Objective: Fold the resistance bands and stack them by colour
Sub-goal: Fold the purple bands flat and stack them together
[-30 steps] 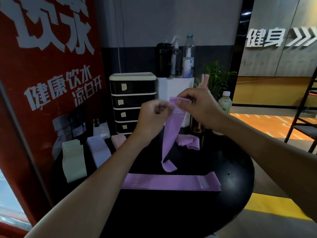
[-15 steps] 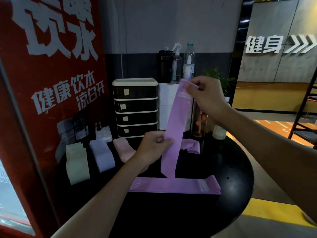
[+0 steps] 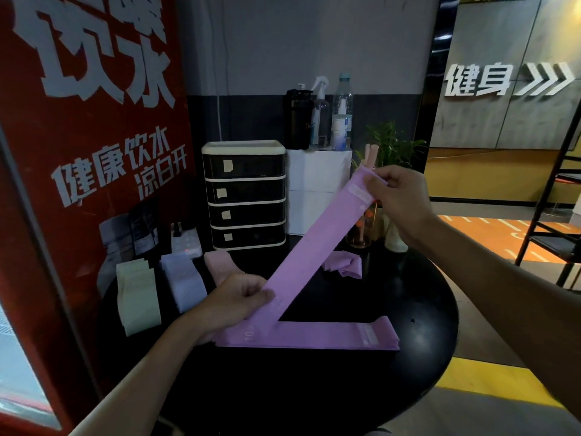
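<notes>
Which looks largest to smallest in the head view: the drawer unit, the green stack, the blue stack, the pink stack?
1. Drawer unit
2. Green stack
3. Blue stack
4. Pink stack, partly hidden by the left hand, so its rank is unsure.
The green stack lies nearest the camera, which may exaggerate it.

Round black table (image 3: 418, 350), pretty dark. One purple band (image 3: 320, 336) lies flat across the middle. Over at 10 o'clock there's a pale green folded band (image 3: 136, 294), a light blue one (image 3: 185, 283) just beside it, then a pink one (image 3: 220, 267). A crumpled purple band (image 3: 344, 265) sits around 12, with a black drawer unit (image 3: 246, 196) at 11.
</notes>
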Demonstrator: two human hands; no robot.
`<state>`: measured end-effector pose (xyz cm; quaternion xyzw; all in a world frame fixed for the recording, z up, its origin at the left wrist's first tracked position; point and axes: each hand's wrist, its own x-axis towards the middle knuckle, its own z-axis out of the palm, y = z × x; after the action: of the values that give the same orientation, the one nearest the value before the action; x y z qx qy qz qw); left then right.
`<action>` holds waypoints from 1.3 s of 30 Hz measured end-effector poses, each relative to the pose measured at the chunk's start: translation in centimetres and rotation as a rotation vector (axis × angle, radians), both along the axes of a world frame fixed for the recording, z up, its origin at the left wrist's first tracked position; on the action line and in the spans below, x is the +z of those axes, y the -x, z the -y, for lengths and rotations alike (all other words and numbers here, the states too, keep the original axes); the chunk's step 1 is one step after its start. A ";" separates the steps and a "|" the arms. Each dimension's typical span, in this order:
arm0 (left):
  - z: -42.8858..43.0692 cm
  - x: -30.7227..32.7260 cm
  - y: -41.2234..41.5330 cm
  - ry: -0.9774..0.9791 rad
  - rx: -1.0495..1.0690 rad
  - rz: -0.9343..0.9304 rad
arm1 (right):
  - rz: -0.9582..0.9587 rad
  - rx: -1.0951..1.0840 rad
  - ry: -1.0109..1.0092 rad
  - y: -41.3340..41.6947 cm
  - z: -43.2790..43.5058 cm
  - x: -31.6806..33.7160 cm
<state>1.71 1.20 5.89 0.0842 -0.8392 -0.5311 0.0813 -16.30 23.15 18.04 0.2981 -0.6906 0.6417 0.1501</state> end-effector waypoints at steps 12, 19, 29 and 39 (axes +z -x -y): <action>3.9 0.4 -2.6 -0.250 0.319 -0.120 | 0.107 0.010 -0.097 0.1 -3.9 -7.8; 3.4 -1.9 -3.2 -0.070 0.481 -0.215 | 0.106 -0.005 -0.254 -2.3 -5.7 -13.5; 2.0 -5.9 -3.8 0.170 0.578 -0.357 | 0.133 -0.060 -0.350 -3.3 -6.7 -18.5; 1.8 -7.1 -3.9 0.238 0.567 -0.346 | 0.087 -0.135 -0.416 -3.7 -6.7 -19.2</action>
<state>5.63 -0.60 -1.18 0.2126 -0.8123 -0.3920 0.3758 -12.64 29.81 -1.17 0.2478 -0.8323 0.4861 0.0978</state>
